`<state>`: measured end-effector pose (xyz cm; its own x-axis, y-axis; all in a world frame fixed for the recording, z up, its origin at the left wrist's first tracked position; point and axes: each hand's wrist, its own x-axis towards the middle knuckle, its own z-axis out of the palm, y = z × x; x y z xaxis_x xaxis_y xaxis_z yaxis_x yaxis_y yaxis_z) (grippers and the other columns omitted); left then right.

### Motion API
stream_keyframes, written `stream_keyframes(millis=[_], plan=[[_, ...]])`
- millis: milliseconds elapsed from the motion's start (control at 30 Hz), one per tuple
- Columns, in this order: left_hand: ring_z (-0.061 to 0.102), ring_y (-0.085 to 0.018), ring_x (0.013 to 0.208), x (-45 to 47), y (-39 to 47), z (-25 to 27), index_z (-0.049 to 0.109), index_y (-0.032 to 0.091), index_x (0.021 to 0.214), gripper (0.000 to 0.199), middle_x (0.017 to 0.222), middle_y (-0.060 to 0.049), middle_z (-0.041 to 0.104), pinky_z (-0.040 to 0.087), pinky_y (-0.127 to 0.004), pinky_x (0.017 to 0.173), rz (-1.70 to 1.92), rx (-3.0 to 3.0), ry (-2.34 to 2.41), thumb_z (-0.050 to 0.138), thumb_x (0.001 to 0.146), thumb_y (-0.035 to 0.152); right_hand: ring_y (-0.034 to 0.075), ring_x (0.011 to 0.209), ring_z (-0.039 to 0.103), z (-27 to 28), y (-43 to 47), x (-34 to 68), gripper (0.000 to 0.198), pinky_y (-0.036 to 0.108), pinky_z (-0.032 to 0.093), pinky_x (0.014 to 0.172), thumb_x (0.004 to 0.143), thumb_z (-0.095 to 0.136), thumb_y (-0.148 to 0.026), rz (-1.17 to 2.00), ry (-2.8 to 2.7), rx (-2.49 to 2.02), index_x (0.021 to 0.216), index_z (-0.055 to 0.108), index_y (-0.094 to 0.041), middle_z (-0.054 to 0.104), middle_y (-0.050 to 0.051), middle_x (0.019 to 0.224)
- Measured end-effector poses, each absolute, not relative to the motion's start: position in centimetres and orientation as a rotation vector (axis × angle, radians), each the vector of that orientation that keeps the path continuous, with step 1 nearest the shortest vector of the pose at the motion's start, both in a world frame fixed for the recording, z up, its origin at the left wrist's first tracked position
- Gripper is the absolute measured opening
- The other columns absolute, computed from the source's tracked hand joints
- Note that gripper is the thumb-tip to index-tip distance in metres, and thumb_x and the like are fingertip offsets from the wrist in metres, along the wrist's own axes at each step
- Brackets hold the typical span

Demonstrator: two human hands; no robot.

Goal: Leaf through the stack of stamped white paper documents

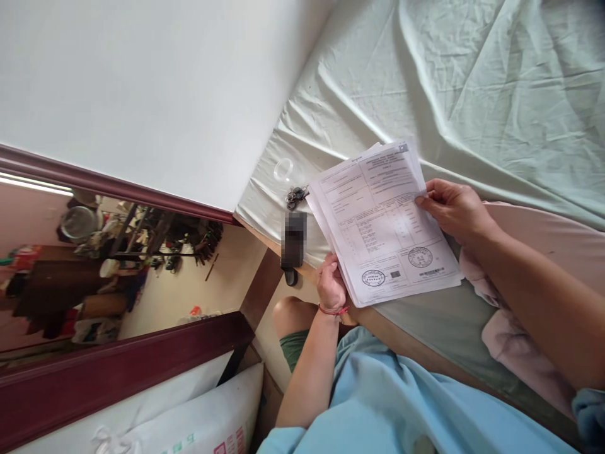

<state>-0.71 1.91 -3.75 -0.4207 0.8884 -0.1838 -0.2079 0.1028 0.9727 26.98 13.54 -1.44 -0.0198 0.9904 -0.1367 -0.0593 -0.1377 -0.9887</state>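
Observation:
Between my two hands is a stack of printed papers [382, 221], tilted over the edge of the bed. The top sheet is a form with a table, two round dark stamps and a barcode near its lower edge. My left hand [331, 284] grips the stack at its lower left side, with the fingers partly hidden behind the sheets. At the right edge, my right hand [451, 205] pinches the papers between thumb and fingers. Several sheet edges show at the left, slightly fanned out.
The bed has a pale green sheet [496, 101]. Near its corner lie a bunch of keys [296, 197], a clear round plastic item [283, 169] and a dark, blurred-out object [293, 243]. Pink cloth [534, 252] lies at right. A white sack [203, 416] stands at lower left, below a doorway.

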Motion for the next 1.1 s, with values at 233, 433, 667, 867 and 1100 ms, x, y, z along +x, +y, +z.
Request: stream_keyframes(millis=[233, 433, 667, 867, 1100], plan=[[0.068, -0.017, 0.078, -0.6, 1.9, -3.5, 0.071, 0.020, 0.079, 0.052, 0.079, 0.000, 0.073, 0.057, -0.032, 0.084, 1.428, 0.767, 1.643, 0.097, 0.065, 0.063, 0.017, 0.068, 0.061, -1.4, 13.6, 27.0, 0.021, 0.032, 0.052, 0.060, 0.081, 0.084, -0.045, 1.203, -1.160, -1.306, 0.082, 0.076, -0.026, 0.075, 0.002, 0.080], [0.068, -0.016, 0.078, -0.5, 1.9, -3.7, 0.065, 0.021, 0.083, 0.058, 0.082, 0.001, 0.074, 0.058, -0.032, 0.084, 1.485, 0.763, 1.628, 0.098, 0.064, 0.065, 0.018, 0.066, 0.055, -1.8, 13.7, 27.2, 0.012, 0.035, 0.047, 0.064, 0.082, 0.082, -0.036, 1.149, -1.224, -1.387, 0.079, 0.074, -0.028, 0.067, 0.000, 0.071], [0.070, -0.021, 0.092, -0.3, 1.7, -3.4, 0.067, 0.024, 0.094, 0.046, 0.093, -0.003, 0.075, 0.056, -0.033, 0.094, 1.437, 1.089, 1.749, 0.073, 0.093, 0.070, 0.020, 0.075, 0.048, -0.7, 13.6, 27.3, 0.010, 0.038, 0.043, 0.080, 0.090, 0.068, -0.027, 0.766, -1.282, -1.553, 0.083, 0.061, -0.027, 0.058, 0.000, 0.075], [0.070, -0.024, 0.109, -0.3, 1.7, -3.4, 0.068, 0.024, 0.104, 0.045, 0.101, -0.005, 0.075, 0.054, -0.033, 0.104, 1.435, 1.056, 1.725, 0.068, 0.097, 0.069, 0.017, 0.068, 0.050, -1.4, 13.9, 27.5, 0.012, 0.037, 0.040, 0.070, 0.094, 0.067, -0.024, 0.902, -1.057, -1.453, 0.088, 0.056, -0.026, 0.063, 0.000, 0.077], [0.069, -0.022, 0.095, -0.5, 1.7, -3.3, 0.065, 0.023, 0.104, 0.049, 0.099, -0.005, 0.074, 0.056, -0.035, 0.093, 1.375, 1.104, 1.762, 0.066, 0.096, 0.071, 0.018, 0.076, 0.066, -0.9, 14.5, 27.3, 0.013, 0.035, 0.054, 0.073, 0.082, 0.076, -0.019, 1.160, -0.659, -1.147, 0.087, 0.065, -0.024, 0.072, 0.001, 0.081]])
